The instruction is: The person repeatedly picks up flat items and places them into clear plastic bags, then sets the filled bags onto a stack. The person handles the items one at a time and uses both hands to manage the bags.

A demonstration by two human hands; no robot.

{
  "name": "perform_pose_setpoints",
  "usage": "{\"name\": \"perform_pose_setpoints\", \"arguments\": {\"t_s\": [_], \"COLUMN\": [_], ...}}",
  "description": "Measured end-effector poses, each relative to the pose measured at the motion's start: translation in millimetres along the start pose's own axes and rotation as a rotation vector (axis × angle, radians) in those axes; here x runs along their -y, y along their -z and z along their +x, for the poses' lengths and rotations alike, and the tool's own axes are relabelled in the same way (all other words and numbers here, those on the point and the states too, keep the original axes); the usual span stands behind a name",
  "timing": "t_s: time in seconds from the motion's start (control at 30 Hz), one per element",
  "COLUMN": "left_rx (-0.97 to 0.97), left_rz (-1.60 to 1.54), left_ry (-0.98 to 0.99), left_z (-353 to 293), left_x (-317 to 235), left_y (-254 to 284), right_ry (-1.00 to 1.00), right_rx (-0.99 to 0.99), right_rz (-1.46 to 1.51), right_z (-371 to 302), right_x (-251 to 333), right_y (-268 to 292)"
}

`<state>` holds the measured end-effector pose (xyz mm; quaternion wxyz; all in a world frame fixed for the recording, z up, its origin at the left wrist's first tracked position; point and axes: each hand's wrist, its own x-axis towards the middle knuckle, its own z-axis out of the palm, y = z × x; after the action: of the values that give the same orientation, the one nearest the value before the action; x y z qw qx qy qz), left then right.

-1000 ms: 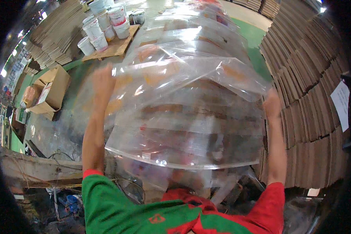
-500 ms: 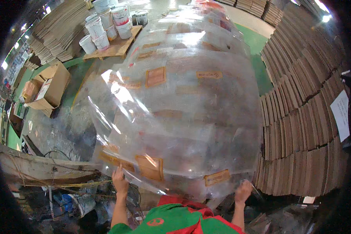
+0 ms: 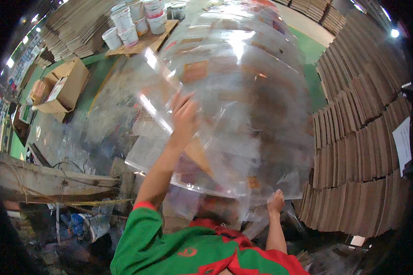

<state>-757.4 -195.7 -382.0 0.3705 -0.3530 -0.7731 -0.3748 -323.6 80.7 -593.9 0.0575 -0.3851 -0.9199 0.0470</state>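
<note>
A large, glossy clear plastic sheet [image 3: 280, 169] with orange-brown printed patches lies over a long stack of similar sheets [image 3: 243, 59] in front of me. My left hand [image 3: 184, 110], smeared by motion, reaches out over the sheet with its fingers curled on the plastic. Around that hand the sheet is raised and creased, with bright streaks of light along it. Close to my body, my right hand [image 3: 276, 201] is closed on the sheet's near right edge.
Tall stacks of brown cardboard [image 3: 353, 160] stand along the right. At the far left are white paint buckets [image 3: 128, 34] on a wooden pallet [image 3: 163, 39], with an open cardboard box [image 3: 64, 89] on the floor. A pale beam [image 3: 55, 181] and another bucket [image 3: 97, 227] are at the near left.
My left hand has swung forward and to the right from the near left edge, carrying that side of the sheet up and over. The right hand has shifted slightly left and away from me.
</note>
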Motion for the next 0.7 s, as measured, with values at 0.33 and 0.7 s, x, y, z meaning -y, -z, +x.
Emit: {"name": "perform_pose_setpoints", "arguments": {"t_s": [0.33,0.7], "left_rx": [-0.447,0.46], "left_rz": [-0.17,0.4], "left_ry": [-0.167,0.535], "left_z": [124,-255], "left_x": [-72,16], "left_y": [48,151], "right_ry": [-0.175,-0.043], "right_rx": [-0.549,0.101], "right_rz": [0.282,-0.056], "right_z": [63,-40], "right_x": [-80,-43], "right_y": [156,-4]}}
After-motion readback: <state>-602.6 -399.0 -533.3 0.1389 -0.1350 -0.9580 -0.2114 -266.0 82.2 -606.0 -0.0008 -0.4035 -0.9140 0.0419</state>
